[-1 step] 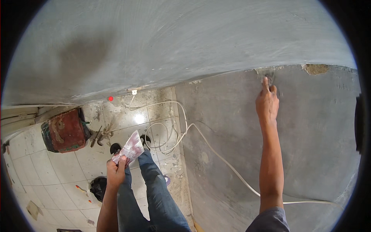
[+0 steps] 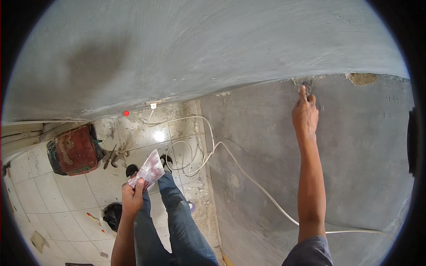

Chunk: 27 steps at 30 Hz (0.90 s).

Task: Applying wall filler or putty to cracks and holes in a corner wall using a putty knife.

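My left hand (image 2: 132, 197) is closed around one end of a flat, pale board (image 2: 151, 167) smeared with white and reddish paste, its thumb on top. This board is tilted up over my legs. My right arm reaches out to the upper right, and the right hand (image 2: 305, 116) grips a putty knife (image 2: 307, 81), index finger stretched along it. Its thin blade lies against the grey wall (image 2: 262, 133) at the corner edge, over a chipped whitish spot. The handle is mostly hidden in my fingers. Right of the blade, a rough brown hole (image 2: 363, 79) breaks the same edge.
A white cable (image 2: 262, 188) runs from a plug (image 2: 153, 106), coils on the tiled floor and crosses the right wall. Left on the floor stand a dirty red container (image 2: 79, 150), hand tools (image 2: 110, 157) and a bucket with a black bag (image 2: 113, 216). A red cap (image 2: 126, 113) lies near the wall.
My right hand has shifted very slightly left and up, the putty knife with it at the chipped edge. The left hand and board look almost the same.
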Each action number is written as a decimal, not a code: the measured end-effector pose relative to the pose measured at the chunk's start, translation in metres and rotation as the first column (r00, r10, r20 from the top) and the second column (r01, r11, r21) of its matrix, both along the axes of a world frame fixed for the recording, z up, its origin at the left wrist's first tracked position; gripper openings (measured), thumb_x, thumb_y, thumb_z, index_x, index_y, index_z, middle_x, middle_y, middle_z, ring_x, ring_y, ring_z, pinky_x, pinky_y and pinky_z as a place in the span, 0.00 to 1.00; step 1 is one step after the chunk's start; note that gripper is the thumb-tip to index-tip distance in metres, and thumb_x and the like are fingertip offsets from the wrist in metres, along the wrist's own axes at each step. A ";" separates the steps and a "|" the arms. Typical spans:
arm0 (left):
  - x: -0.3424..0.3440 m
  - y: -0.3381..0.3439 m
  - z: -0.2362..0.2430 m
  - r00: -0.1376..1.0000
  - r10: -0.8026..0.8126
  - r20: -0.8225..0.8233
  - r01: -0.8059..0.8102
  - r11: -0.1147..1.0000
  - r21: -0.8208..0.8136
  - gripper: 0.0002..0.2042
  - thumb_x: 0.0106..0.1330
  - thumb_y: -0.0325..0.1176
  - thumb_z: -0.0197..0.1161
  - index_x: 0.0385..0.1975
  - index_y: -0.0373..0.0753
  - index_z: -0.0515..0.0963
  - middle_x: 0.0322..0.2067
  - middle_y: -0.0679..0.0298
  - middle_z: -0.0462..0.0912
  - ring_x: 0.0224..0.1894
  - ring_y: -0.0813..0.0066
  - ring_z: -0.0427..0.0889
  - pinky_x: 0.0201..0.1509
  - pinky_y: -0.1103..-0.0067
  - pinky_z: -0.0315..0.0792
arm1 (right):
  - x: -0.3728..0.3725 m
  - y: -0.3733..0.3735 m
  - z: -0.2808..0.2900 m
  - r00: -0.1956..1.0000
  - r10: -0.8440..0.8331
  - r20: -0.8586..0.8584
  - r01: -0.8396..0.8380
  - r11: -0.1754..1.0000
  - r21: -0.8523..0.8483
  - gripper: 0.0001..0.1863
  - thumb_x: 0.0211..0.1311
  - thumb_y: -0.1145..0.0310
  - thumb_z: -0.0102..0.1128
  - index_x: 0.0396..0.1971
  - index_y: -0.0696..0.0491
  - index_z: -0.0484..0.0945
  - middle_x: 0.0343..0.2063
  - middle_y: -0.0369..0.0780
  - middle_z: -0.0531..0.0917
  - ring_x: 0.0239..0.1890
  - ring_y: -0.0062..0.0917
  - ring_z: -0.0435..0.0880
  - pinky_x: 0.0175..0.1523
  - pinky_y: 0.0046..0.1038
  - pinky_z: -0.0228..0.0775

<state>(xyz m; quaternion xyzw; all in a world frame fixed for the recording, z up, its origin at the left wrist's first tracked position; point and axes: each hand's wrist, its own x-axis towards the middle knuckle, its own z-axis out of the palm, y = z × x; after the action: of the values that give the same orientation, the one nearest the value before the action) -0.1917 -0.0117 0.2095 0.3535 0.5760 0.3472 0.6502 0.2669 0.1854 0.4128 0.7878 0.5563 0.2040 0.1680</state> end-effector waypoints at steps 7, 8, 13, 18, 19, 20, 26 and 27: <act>0.002 0.005 0.012 0.998 0.057 0.019 -0.057 0.998 -0.006 0.14 0.71 0.36 0.54 0.36 0.28 0.78 0.27 0.68 0.78 0.31 0.84 0.73 0.36 0.84 0.69 | -0.001 -0.005 0.004 0.998 -0.038 0.044 0.040 0.999 -0.029 0.32 0.58 0.80 0.46 0.66 0.48 0.62 0.46 0.52 0.74 0.35 0.48 0.83 0.39 0.41 0.78; 0.001 0.005 0.012 0.998 0.060 0.018 -0.060 0.998 -0.007 0.14 0.71 0.36 0.54 0.36 0.28 0.78 0.27 0.68 0.78 0.31 0.84 0.73 0.36 0.84 0.69 | -0.004 -0.007 0.009 0.999 -0.044 0.001 0.044 0.999 -0.025 0.32 0.58 0.80 0.46 0.65 0.48 0.62 0.46 0.52 0.74 0.35 0.48 0.83 0.39 0.41 0.78; -0.001 0.002 0.001 1.000 0.011 0.007 -0.011 1.000 0.023 0.16 0.72 0.38 0.53 0.34 0.28 0.77 0.25 0.69 0.76 0.28 0.84 0.70 0.31 0.84 0.66 | 0.007 0.009 0.006 1.000 -0.001 0.031 0.001 1.000 -0.020 0.30 0.59 0.79 0.45 0.64 0.49 0.64 0.46 0.52 0.75 0.35 0.47 0.83 0.40 0.41 0.77; -0.010 0.000 0.005 0.999 -0.012 -0.039 0.011 0.999 -0.034 0.16 0.71 0.40 0.52 0.36 0.30 0.78 0.27 0.69 0.78 0.28 0.85 0.71 0.31 0.84 0.67 | -0.016 -0.019 0.010 0.996 -0.085 0.036 0.085 0.996 0.025 0.29 0.59 0.77 0.47 0.63 0.46 0.66 0.45 0.49 0.76 0.34 0.45 0.83 0.39 0.42 0.77; -0.012 -0.001 0.004 0.999 -0.009 -0.042 0.008 0.999 -0.036 0.16 0.71 0.40 0.52 0.35 0.31 0.78 0.27 0.69 0.78 0.27 0.86 0.71 0.30 0.84 0.66 | -0.021 -0.023 0.006 0.996 -0.081 0.024 0.080 0.997 0.023 0.29 0.59 0.77 0.47 0.63 0.46 0.66 0.45 0.49 0.76 0.34 0.45 0.83 0.39 0.42 0.77; -0.011 -0.001 0.003 0.999 -0.011 -0.040 0.009 0.999 -0.039 0.16 0.71 0.40 0.52 0.35 0.31 0.78 0.27 0.69 0.78 0.27 0.86 0.71 0.30 0.84 0.66 | -0.026 -0.030 0.007 0.998 -0.060 -0.033 0.062 0.997 0.048 0.30 0.59 0.76 0.49 0.64 0.45 0.65 0.45 0.48 0.76 0.34 0.44 0.83 0.38 0.42 0.77; -0.001 0.003 0.008 0.999 0.025 -0.024 -0.026 0.998 -0.055 0.16 0.71 0.40 0.52 0.33 0.31 0.77 0.25 0.71 0.76 0.25 0.86 0.69 0.28 0.85 0.64 | -0.030 -0.026 -0.039 0.697 0.063 -0.714 0.285 0.889 0.357 0.33 0.59 0.78 0.56 0.66 0.56 0.58 0.26 0.40 0.78 0.22 0.26 0.79 0.23 0.26 0.69; -0.002 0.003 0.010 1.000 0.011 -0.024 -0.013 0.998 -0.054 0.15 0.71 0.40 0.52 0.32 0.32 0.77 0.24 0.71 0.76 0.25 0.86 0.69 0.27 0.85 0.64 | -0.028 -0.024 -0.044 0.692 0.063 -0.719 0.292 0.887 0.358 0.33 0.59 0.78 0.56 0.66 0.56 0.58 0.26 0.40 0.78 0.22 0.26 0.79 0.23 0.26 0.69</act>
<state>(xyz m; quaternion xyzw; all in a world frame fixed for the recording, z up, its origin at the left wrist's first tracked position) -0.1934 -0.0092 0.2192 0.3365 0.5949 0.3312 0.6505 0.2389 0.1611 0.3692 0.8551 0.4631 -0.0067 -0.2331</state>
